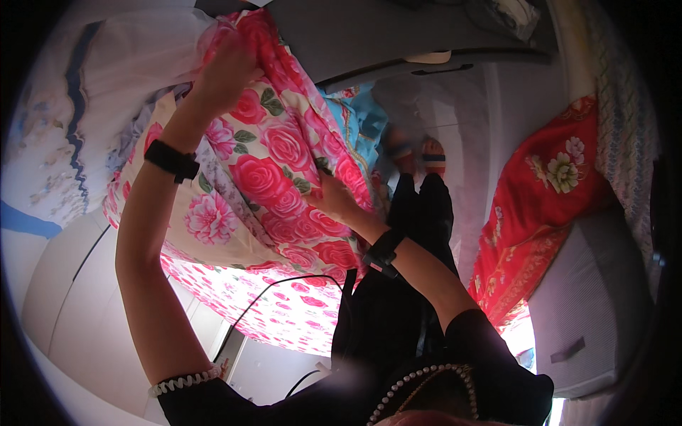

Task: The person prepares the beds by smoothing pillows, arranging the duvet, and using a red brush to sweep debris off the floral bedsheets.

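A cream cloth printed with large pink roses (261,178) spreads before me in folds. My left hand (226,72) is at its far upper end, against a bunched pink part. That hand is blurred and its fingertips are hidden, so its grip is unclear. Lower and to the right, my right hand (335,199) pinches a fold of the same cloth between thumb and fingers. A pale strip with small grey flowers (232,199) runs across the cloth. Both wrists wear black bands.
Light-blue cloth (367,122) lies beyond the rose cloth, near my feet. Sheer white embroidered fabric (58,144) hangs at left. Red flowered cloth (533,202) drapes beside a grey padded piece (581,298) at right. A dark surface (367,37) spans the top. A black cable (266,290) curves below.
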A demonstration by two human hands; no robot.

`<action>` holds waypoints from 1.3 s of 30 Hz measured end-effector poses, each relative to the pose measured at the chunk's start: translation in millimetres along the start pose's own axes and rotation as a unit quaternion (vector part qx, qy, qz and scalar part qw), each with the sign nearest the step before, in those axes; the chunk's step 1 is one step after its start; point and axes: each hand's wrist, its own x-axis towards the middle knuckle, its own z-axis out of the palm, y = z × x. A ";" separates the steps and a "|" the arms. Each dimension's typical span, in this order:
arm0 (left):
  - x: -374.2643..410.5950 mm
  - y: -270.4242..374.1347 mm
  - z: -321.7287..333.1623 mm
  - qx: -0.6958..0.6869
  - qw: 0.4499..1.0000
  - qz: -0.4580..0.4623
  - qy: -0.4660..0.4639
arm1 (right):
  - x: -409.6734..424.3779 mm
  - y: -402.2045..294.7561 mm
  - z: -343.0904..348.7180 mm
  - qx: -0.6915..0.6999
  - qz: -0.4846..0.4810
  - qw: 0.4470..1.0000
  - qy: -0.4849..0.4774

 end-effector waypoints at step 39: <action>-138.5 337.4 54.9 -0.482 0.724 -0.438 0.226 | -65.1 67.3 -5.3 -0.076 0.060 0.989 -0.113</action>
